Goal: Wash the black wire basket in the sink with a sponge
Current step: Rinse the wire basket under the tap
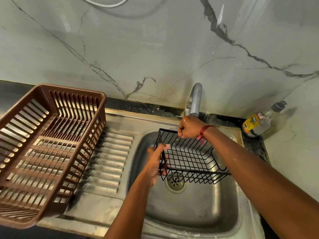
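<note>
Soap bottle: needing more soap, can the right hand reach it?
Probably yes: nothing stands between the right hand and the soap bottle, but its fingers grip the rim of the black wire basket.

Both forearms are bare as far up as one can see. A red thread band (205,131) is tied round the right wrist, loose ends dangling. The right hand (189,126) glistens with water.

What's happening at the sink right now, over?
Left hand grips black wire basket end; right hand curled on far rim under tap. Held over sink. No sponge visible.
</note>
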A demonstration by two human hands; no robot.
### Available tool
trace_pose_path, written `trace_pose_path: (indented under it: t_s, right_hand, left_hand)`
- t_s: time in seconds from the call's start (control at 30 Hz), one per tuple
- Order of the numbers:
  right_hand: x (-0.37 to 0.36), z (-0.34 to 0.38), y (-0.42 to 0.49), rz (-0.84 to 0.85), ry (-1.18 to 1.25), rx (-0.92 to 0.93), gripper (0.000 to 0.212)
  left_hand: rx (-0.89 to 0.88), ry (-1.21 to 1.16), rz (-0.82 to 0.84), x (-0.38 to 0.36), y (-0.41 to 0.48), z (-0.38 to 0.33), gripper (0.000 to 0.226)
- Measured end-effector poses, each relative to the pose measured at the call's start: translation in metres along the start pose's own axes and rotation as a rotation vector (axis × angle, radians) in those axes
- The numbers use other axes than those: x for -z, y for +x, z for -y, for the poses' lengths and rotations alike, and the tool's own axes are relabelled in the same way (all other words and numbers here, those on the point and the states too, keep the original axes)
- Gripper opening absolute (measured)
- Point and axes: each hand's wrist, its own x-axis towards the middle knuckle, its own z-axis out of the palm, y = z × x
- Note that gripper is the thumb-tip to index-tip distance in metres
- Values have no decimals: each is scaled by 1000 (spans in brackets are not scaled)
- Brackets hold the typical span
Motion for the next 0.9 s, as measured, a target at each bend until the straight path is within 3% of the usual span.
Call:
trace_pose_path:
  t_s: [0.1,0.47,0.57,0.9]
  right_hand:
    - [0,-2,1,65,20,-12,17]
    - [10,-1,1,51,78,-15,16]
    - [11,2,1,21,194,2,16]
    - [9,13,1,46,191,31,20]
  left_hand:
    - [-18,-23,5,0,0,1,82]
    - [-35,-37,32,-3,0,-1,80]
    - [-27,-30,41,-4,2,0,78]
    - [-8,10,33,-7,11,6,83]
